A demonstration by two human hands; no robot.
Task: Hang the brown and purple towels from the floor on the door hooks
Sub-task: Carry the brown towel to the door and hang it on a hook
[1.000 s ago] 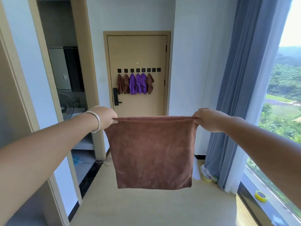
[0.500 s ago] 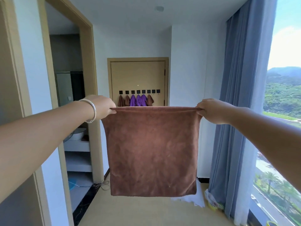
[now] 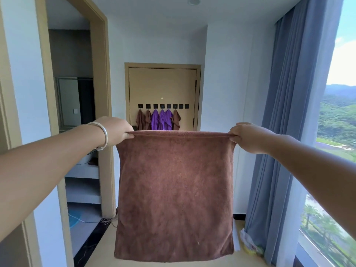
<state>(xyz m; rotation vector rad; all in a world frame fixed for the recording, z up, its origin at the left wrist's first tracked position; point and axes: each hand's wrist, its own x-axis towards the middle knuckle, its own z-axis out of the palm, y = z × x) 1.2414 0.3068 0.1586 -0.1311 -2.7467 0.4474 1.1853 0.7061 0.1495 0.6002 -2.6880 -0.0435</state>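
A brown towel [image 3: 175, 191] hangs flat in front of me, stretched by its top corners. My left hand [image 3: 115, 130], with a silver bangle on the wrist, grips the top left corner. My right hand [image 3: 244, 136] grips the top right corner. Straight ahead is a tan door [image 3: 163, 85] with a row of black hooks [image 3: 163, 106]. Brown towels [image 3: 143, 120] and purple towels [image 3: 161, 120] hang from the left and middle hooks, and another brown towel [image 3: 176, 120] hangs beside them. The two rightmost hooks [image 3: 184, 106] are bare. The held towel hides the lower door.
An open doorway [image 3: 77, 112] on the left shows shelves and a dark cabinet. Blue-grey curtains [image 3: 289, 132] and a tall window [image 3: 339, 151] line the right side. White cloth and small items [image 3: 248, 243] lie on the floor by the curtain.
My view has tilted upward, so the door and hooks sit lower against the towel's top edge. Both hands keep the same hold on the spread brown towel.
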